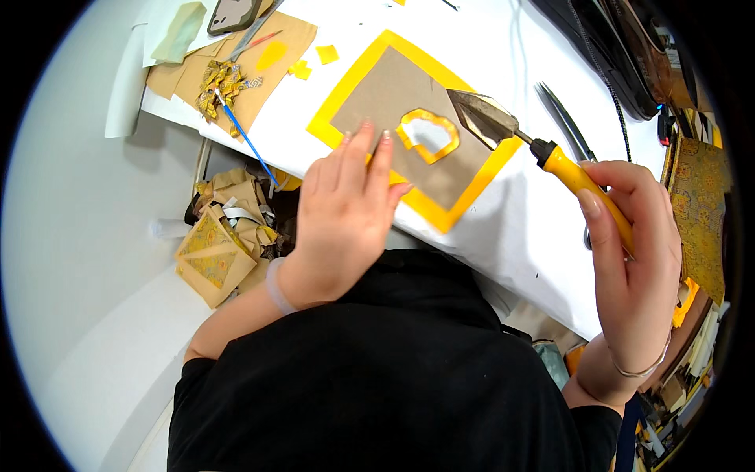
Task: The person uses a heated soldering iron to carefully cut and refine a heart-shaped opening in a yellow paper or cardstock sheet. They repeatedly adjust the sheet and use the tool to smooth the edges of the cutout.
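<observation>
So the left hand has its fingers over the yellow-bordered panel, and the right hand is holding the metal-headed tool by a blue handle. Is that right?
Not quite: the handle is yellow, not blue. The head view shows the right hand holding the metal-headed tool by it, while the left hand has its fingers over the yellow-bordered panel.

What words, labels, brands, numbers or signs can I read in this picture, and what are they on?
None can be read.
Yellow-bordered panel: no lettering visible.
Yellow-handled tool in the right hand: no lettering visible on the part that shows.
Patterned cloth at the right: only a pattern can be made out.
Crowded items at the right edge: too small and blurred to tell.
</observation>
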Available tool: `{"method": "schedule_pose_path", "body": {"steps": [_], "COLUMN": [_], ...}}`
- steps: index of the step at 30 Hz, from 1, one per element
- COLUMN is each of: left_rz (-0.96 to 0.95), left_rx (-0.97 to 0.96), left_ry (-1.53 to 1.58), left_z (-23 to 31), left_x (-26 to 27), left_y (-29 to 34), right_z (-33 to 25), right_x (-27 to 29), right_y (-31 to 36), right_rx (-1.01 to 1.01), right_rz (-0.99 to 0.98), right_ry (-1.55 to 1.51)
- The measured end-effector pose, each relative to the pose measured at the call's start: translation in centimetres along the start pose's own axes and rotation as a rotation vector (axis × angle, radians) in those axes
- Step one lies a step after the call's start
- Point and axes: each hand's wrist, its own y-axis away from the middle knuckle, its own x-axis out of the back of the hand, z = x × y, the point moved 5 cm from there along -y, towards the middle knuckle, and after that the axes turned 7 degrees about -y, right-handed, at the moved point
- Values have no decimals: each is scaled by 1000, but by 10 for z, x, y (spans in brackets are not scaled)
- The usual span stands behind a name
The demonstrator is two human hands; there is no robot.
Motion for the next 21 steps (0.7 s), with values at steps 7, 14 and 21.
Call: {"method": "schedule_pose_path", "body": {"steps": [7,14,21], "left_rz": [68,12,-66], "left_rx": [23,-202,-339], "left_ry": [264,388,339], "left_z": [-10,-18,-18], "left_x": [7,-10,-12], "left_y": [-34,-55,-64], "right_z": [3,4,-1], "right_x": [-2,-6,-16], "right_y": [18,28,23], "right_rx": [-16,-14,-8], "right_rz": [3,-24,-74], "right_ry": [34,18,-16]}}
